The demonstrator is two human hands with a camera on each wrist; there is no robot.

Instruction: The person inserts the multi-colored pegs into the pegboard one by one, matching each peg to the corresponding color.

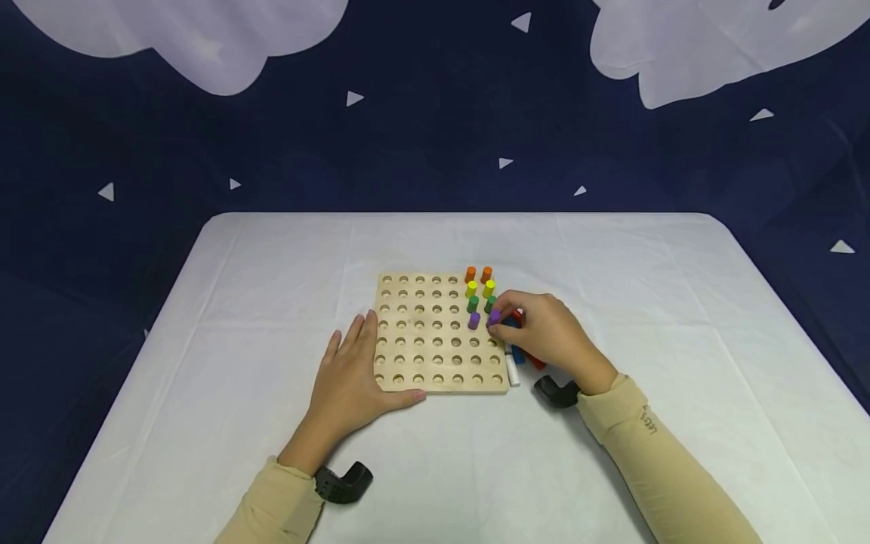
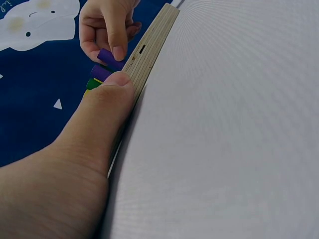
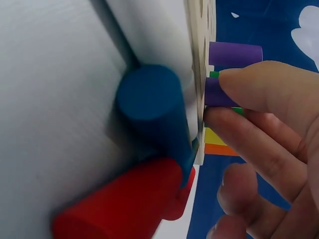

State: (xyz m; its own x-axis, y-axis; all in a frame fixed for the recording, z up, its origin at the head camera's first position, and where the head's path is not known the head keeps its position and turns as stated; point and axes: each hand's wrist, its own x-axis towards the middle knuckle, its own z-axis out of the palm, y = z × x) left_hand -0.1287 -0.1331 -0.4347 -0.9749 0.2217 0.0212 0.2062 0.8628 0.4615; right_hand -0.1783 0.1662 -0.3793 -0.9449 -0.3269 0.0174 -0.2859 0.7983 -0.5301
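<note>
A wooden pegboard point(image 1: 438, 387) with rows of round holes lies flat on the table. My left hand point(image 1: 348, 384) rests against it, straight fingers along the left side and thumb on the near edge. At the board's right column, my right hand point(image 1: 549, 329) pinches a purple peg point(image 3: 215, 92) between thumb and index finger; the peg stands at the board, its lower end hard to see. Another purple peg point(image 1: 474, 321) is upright in the hole to its left. Behind them stand pairs of green pegs point(image 1: 473, 304), yellow pegs point(image 1: 472, 289) and orange pegs point(image 1: 470, 275).
Loose pegs lie on the table by the board's right side, partly under my right hand: a white peg point(image 1: 513, 372), blue pegs point(image 3: 152, 104) and red pegs point(image 3: 119, 201). White cloth point(image 1: 272, 302) covers the table, and a dark blue patterned curtain point(image 1: 421, 151) hangs behind.
</note>
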